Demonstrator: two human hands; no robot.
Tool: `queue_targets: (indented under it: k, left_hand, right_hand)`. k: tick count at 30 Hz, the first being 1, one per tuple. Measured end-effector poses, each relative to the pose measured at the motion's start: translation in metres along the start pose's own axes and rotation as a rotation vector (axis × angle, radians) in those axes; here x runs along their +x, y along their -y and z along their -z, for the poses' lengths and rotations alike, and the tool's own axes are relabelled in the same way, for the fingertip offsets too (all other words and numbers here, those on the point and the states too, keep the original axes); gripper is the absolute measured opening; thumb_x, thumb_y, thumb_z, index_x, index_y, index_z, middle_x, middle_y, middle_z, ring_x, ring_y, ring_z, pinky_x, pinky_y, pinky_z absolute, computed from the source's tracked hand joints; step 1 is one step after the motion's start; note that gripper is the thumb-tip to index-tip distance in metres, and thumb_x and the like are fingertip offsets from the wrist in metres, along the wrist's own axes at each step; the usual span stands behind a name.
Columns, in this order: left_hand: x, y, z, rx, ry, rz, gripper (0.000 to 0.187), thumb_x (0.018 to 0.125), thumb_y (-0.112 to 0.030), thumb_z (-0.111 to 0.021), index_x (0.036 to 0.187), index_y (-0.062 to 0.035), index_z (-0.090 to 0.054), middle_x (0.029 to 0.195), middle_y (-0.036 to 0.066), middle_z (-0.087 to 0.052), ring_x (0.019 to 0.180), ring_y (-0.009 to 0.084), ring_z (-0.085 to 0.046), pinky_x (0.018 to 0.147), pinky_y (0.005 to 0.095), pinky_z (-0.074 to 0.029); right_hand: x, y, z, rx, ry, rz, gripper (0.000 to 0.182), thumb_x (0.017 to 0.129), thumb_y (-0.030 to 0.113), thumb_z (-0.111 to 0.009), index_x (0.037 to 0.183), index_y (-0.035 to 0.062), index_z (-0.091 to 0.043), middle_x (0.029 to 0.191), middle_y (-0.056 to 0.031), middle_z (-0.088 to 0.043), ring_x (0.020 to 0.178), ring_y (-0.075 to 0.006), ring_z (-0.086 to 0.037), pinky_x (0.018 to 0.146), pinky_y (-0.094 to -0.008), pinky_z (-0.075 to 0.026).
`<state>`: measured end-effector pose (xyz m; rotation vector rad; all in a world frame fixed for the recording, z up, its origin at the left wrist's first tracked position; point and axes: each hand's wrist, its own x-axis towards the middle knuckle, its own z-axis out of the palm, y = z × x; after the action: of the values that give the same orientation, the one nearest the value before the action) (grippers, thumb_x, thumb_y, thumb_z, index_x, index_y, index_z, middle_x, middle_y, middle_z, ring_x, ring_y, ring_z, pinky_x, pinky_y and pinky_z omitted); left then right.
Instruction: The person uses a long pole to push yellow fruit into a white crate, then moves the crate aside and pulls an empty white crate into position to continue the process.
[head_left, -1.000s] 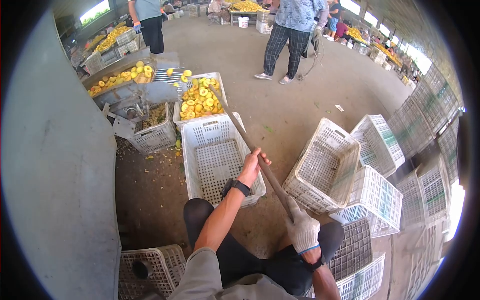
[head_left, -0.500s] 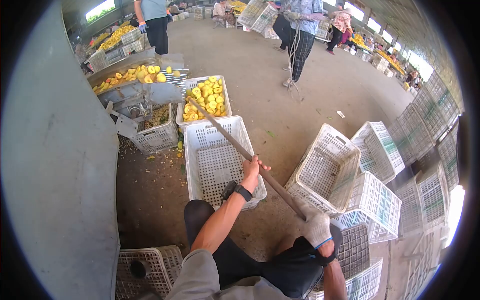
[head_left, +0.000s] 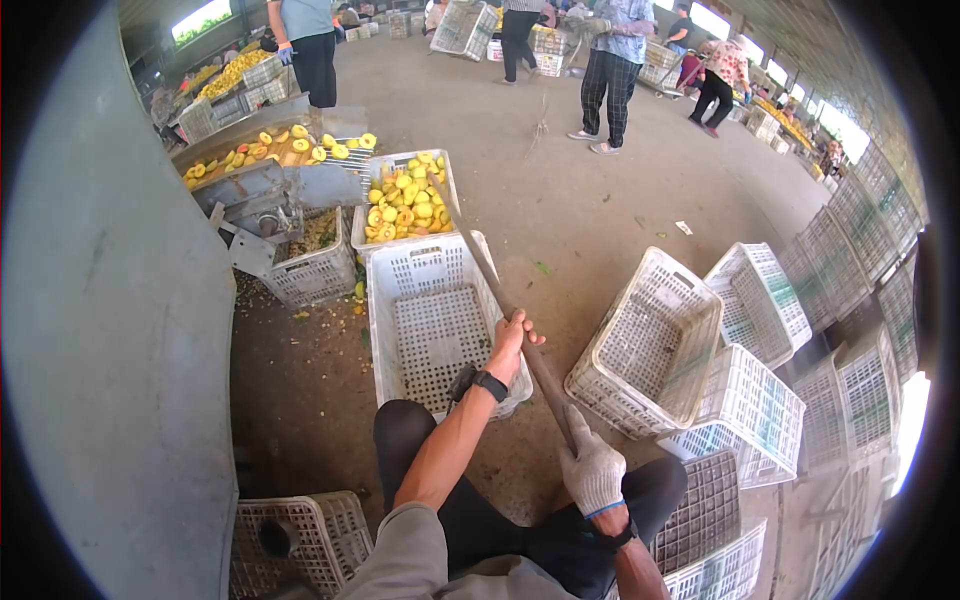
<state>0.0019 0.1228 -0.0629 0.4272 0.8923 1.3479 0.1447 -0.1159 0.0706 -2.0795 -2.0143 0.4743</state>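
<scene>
A long wooden stick (head_left: 481,262) slants from the crate of yellow fruit (head_left: 408,200) down to my lap. My left hand (head_left: 513,335), bare with a dark wristband, grips it about midway, above the right side of an empty white crate (head_left: 437,330). Lower down, my right hand (head_left: 592,468) in a pale knitted glove is wrapped round the stick's near end. The far tip lies at the right part of the fruit crate. Halved yellow fruit lies on the metal chute (head_left: 270,152) beside that crate.
Empty crates (head_left: 655,335) lean at the right, with stacks (head_left: 850,250) behind. Another crate (head_left: 315,270) holds scraps under the chute. A grey metal panel (head_left: 110,300) fills the left. Several people stand farther back, one in plaid trousers (head_left: 608,85).
My right hand has moved left with the stick's near end, and the far tip has swung right across the fruit. The people at the back have shifted.
</scene>
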Motion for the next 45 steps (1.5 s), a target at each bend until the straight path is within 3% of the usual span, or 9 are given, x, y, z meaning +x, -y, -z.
queue_targets:
  k: [7,15,19,22,28,35,40,44,45]
  left_hand:
    - [0.005,-0.022,0.018,0.008,-0.158,0.017,0.022,0.102,-0.021,-0.055,0.092,-0.0031,-0.048,0.069,0.003,-0.049,0.052,0.0153,-0.049,0.060,0.0452,-0.062]
    - [-0.044,0.022,-0.026,0.030,-0.192,-0.008,0.034,0.106,-0.026,-0.048,0.080,-0.0054,-0.043,0.068,0.003,-0.045,0.048,0.0149,-0.049,0.057,0.0418,-0.064]
    - [-0.063,0.039,-0.027,-0.063,-0.143,0.049,0.034,0.107,-0.026,-0.048,0.080,-0.0065,-0.043,0.069,0.003,-0.046,0.050,0.0159,-0.050,0.063,0.0435,-0.064]
    - [-0.086,0.047,-0.031,-0.008,-0.008,0.079,0.024,0.106,-0.026,-0.049,0.095,-0.0047,-0.045,0.074,0.005,-0.051,0.057,0.0204,-0.057,0.068,0.0483,-0.062]
    - [-0.115,0.045,-0.048,0.287,0.186,0.146,0.040,0.105,-0.045,-0.051,0.086,-0.0097,-0.058,0.077,0.006,-0.070,0.069,0.0185,-0.070,0.064,0.0364,-0.052]
    - [-0.042,0.008,-0.048,0.038,0.151,0.091,0.032,0.105,-0.035,-0.052,0.087,-0.0081,-0.056,0.072,0.003,-0.059,0.060,0.0209,-0.065,0.065,0.0403,-0.058]
    - [0.027,0.005,0.018,-0.087,0.023,0.014,0.025,0.106,-0.027,-0.051,0.087,-0.0093,-0.049,0.070,0.001,-0.051,0.052,0.0179,-0.053,0.065,0.0441,-0.062]
    - [-0.002,0.001,-0.004,-0.034,0.001,0.035,0.024,0.106,-0.024,-0.050,0.087,-0.0097,-0.047,0.072,0.001,-0.050,0.055,0.0162,-0.053,0.067,0.0438,-0.063]
    - [-0.001,0.006,-0.005,-0.037,0.040,0.030,0.025,0.107,-0.024,-0.049,0.087,-0.0092,-0.047,0.071,0.001,-0.049,0.056,0.0159,-0.052,0.069,0.0441,-0.063]
  right_hand:
    - [0.015,0.030,0.000,-0.120,0.087,0.094,0.065,0.088,0.024,-0.068,0.149,0.0178,-0.047,0.091,-0.0207,-0.071,0.076,-0.0382,-0.071,0.068,-0.0499,-0.055]
    - [-0.012,-0.035,0.039,-0.072,0.105,0.101,0.064,0.088,0.028,-0.069,0.147,0.0155,-0.050,0.096,-0.0200,-0.071,0.087,-0.0373,-0.071,0.077,-0.0457,-0.056]
    - [-0.030,-0.056,0.053,-0.068,0.086,0.140,0.061,0.087,0.026,-0.070,0.145,0.0156,-0.053,0.097,-0.0197,-0.071,0.088,-0.0371,-0.071,0.077,-0.0447,-0.056]
    - [-0.044,-0.080,0.068,0.008,0.005,0.171,0.056,0.085,0.022,-0.073,0.139,0.0160,-0.059,0.097,-0.0189,-0.071,0.089,-0.0366,-0.071,0.077,-0.0436,-0.056]
    - [-0.072,-0.107,0.075,0.088,-0.095,0.086,0.054,0.084,0.019,-0.072,0.137,0.0199,-0.061,0.090,-0.0153,-0.071,0.080,-0.0347,-0.070,0.071,-0.0438,-0.056]
    - [-0.020,-0.053,0.040,-0.004,-0.100,0.063,0.060,0.088,0.021,-0.066,0.146,0.0219,-0.049,0.087,-0.0136,-0.071,0.072,-0.0347,-0.071,0.064,-0.0458,-0.056]
    - [0.020,-0.002,-0.012,-0.288,-0.065,0.199,0.063,0.088,0.018,-0.061,0.149,0.0193,-0.046,0.080,-0.0114,-0.069,0.063,-0.0310,-0.069,0.052,-0.0450,-0.054]
    - [0.016,-0.022,0.007,-0.173,-0.068,0.243,0.064,0.087,0.018,-0.060,0.149,0.0179,-0.045,0.083,-0.0150,-0.070,0.063,-0.0344,-0.069,0.056,-0.0486,-0.054]
    - [0.013,-0.013,0.018,-0.180,0.070,0.057,0.063,0.088,0.023,-0.067,0.148,0.0229,-0.048,0.095,-0.0179,-0.072,0.083,-0.0371,-0.071,0.073,-0.0483,-0.056]
